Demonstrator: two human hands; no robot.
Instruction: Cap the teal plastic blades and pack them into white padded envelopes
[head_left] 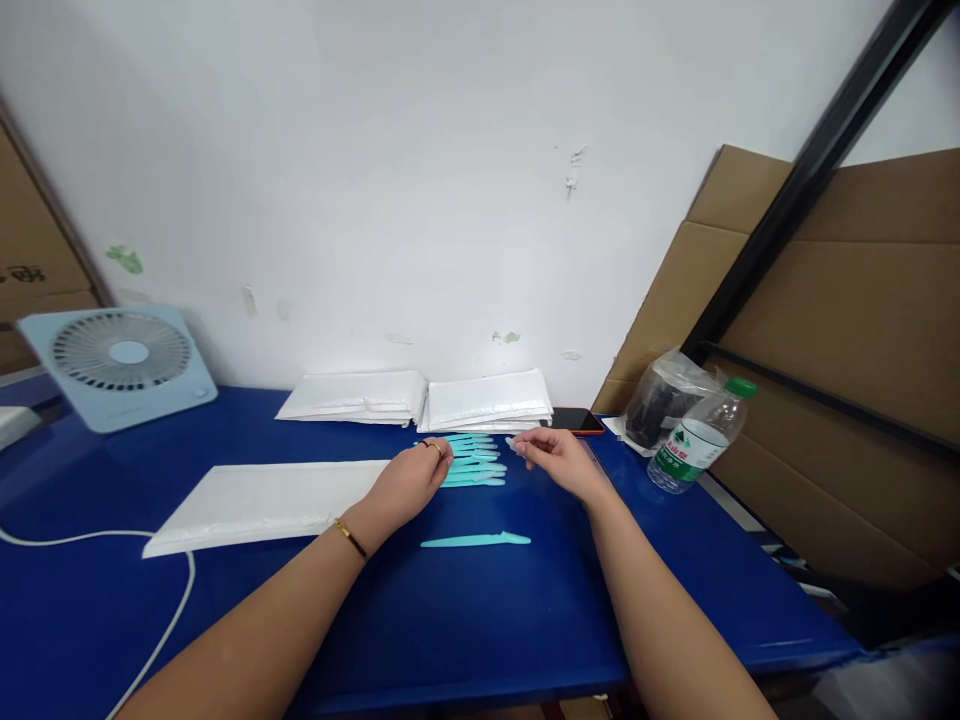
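Several slim turquoise plastic tools lie side by side in a row on the blue table. My left hand rests palm down on the left end of that row, fingers curled over the tools. My right hand hovers just right of the row, thumb and fingers pinched on a small clear piece. One more turquoise tool lies alone nearer to me, between my forearms.
A white padded mailer lies left of my left hand. Two stacks of mailers sit against the wall, a phone beside them. A water bottle and black wrapped roll stand right. A fan and cable are left.
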